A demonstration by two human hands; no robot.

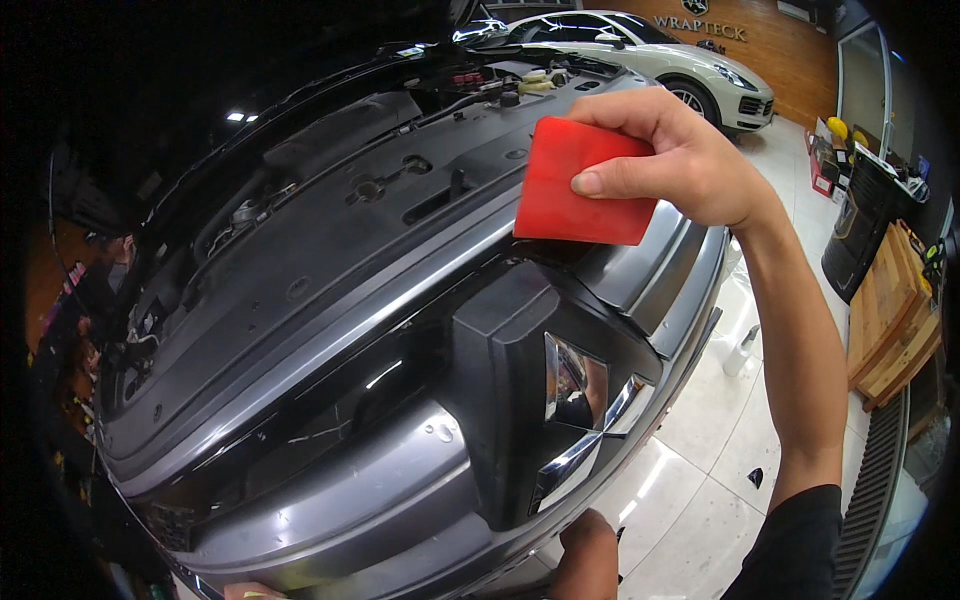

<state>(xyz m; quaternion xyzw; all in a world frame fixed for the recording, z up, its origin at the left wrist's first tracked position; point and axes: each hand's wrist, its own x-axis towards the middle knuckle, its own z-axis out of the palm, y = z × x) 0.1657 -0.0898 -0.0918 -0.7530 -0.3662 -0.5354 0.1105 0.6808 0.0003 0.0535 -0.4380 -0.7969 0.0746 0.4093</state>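
My right hand [690, 160] is closed on a red squeegee [575, 185], a flat square card. The thumb presses its near face and the fingers go behind it. The card is held over the front corner of a dark grey car's front end [400, 470], by the silver-edged panel; I cannot tell whether it touches. Below it sits a black housing [500, 380] with chrome trim [580, 455]. At the bottom edge a small bit of my left hand [252, 591] shows beside something yellowish, its fingers mostly cut off.
The hood stands raised over the black engine cover [350, 185]. A white car [640, 50] is parked behind. On the right are a black drum [858, 225], a wooden box [895, 310] and a spray bottle [742, 355] on the tiled floor. A bare limb [585, 560] shows at the bottom.
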